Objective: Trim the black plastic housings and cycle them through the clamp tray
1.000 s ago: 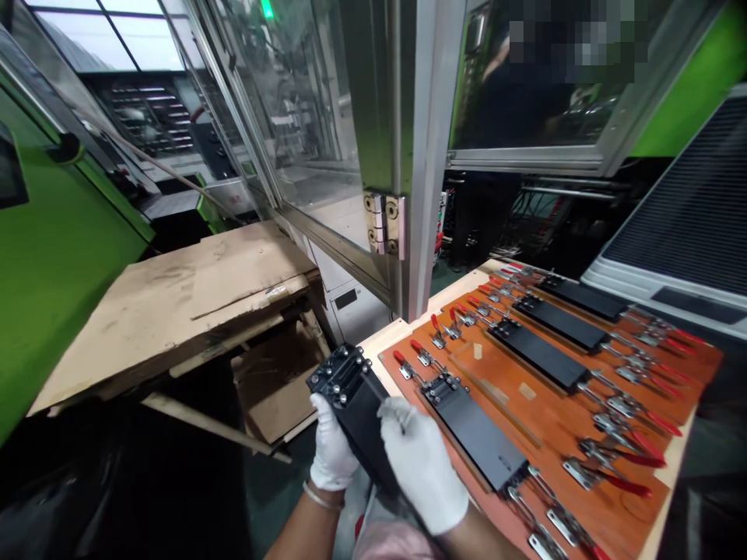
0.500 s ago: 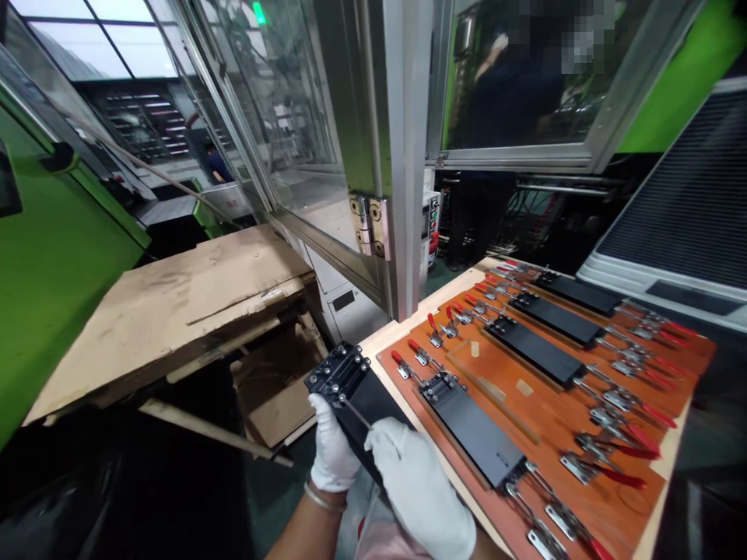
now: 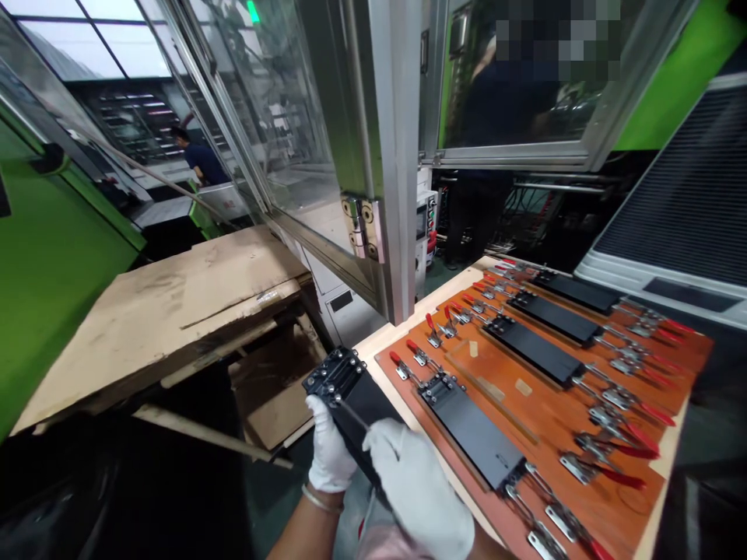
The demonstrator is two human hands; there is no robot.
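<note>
My gloved left hand (image 3: 331,449) is wrapped round a long black panel (image 3: 365,400), its thumb near the end block (image 3: 334,373) with several silver screws. The panel is tilted up, off the table's near edge. In my gloved right hand (image 3: 412,474) is a screwdriver (image 3: 355,414); its thin shaft reaches to a screw on the block, and its handle is hidden by the glove. Beside my right hand, a similar black panel (image 3: 472,428) lies clamped on an orange board (image 3: 402,404).
Several more black panels (image 3: 534,350) sit between red-handled toggle clamps (image 3: 583,467) on the board. A metal-framed glass door (image 3: 400,233) stands ahead. Cardboard (image 3: 233,264) covers a bench at left. One person (image 3: 204,162) is far left, another (image 3: 484,210) behind the door.
The view has shifted slightly. Both hands keep their hold, and the screwdriver stays at the same screw. The far-left person has come further into view.
</note>
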